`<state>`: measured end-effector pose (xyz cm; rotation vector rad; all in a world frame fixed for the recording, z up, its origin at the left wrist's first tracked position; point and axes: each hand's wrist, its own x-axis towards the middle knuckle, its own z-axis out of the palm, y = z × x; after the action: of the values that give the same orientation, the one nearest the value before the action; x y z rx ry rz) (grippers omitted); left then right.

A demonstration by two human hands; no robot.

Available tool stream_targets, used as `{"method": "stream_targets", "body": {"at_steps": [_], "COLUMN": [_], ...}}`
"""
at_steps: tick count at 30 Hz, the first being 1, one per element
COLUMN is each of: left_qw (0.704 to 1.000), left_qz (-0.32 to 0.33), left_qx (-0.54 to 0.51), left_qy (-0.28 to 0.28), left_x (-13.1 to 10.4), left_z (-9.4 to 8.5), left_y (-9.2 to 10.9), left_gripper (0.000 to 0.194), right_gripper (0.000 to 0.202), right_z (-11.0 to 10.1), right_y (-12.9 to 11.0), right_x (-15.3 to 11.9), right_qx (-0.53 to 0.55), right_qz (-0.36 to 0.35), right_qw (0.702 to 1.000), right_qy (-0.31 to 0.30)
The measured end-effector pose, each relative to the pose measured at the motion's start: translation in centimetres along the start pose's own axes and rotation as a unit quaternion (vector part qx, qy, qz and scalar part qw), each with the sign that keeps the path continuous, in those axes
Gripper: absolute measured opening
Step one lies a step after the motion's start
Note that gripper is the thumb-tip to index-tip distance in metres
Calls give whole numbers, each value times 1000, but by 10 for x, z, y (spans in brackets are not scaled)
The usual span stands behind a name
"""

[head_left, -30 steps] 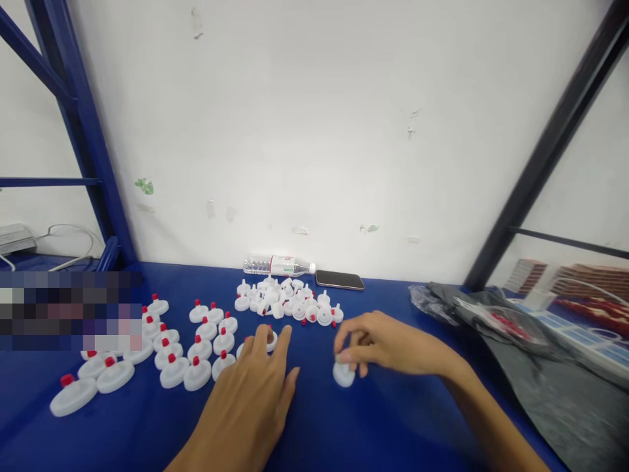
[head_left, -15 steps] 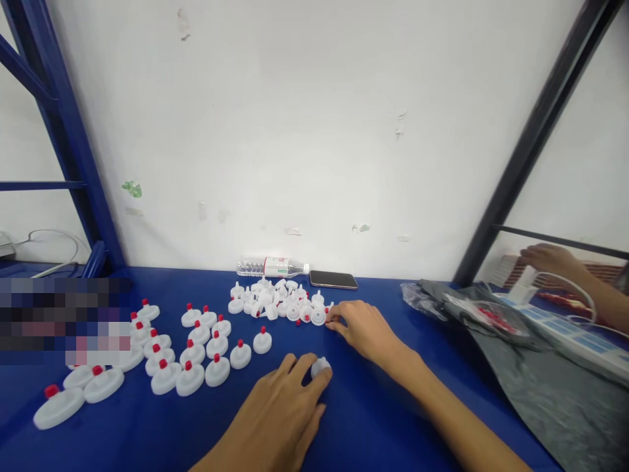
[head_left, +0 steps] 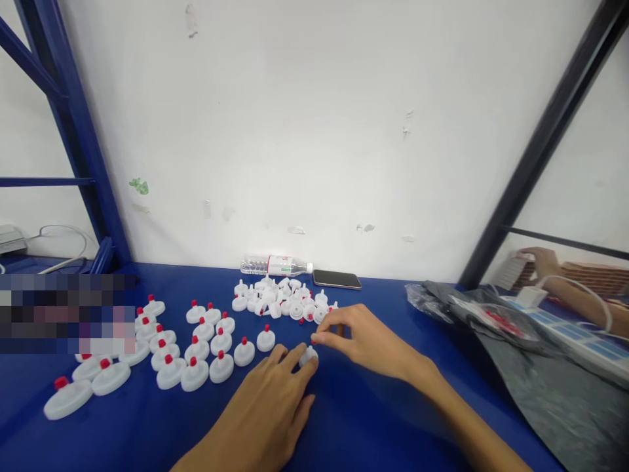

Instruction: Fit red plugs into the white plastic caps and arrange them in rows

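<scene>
Clear bag [head_left: 476,311] holds red pieces [head_left: 505,322]; left hand [head_left: 263,396] grasping white cap [head_left: 308,354], right hand [head_left: 358,336] pinching red tip [head_left: 313,341] above it.

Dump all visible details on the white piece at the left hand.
The white piece is small, round and plastic-looking, with a nub on top. It sits base down on the blue table, pinched by the left hand. The right hand holds a red cap just above; contact is unclear. Fingers hide its lower left edge.
</scene>
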<state>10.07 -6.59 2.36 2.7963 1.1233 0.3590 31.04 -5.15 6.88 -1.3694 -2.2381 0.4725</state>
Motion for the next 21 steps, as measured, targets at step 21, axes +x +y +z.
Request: {"method": "stream_targets", "body": {"at_steps": [21], "left_qw": [989], "left_qz": [-95], "left_qx": [110], "left_qy": [10], "left_x": [-3], "left_z": [0], "left_y": [-7], "left_gripper": [46], "right_gripper": [53], "right_z": [5], "right_y": [6], "right_x": [4], "right_qx": [-75], "right_qz": [86], "right_qw": [990], "right_qy": [78]}}
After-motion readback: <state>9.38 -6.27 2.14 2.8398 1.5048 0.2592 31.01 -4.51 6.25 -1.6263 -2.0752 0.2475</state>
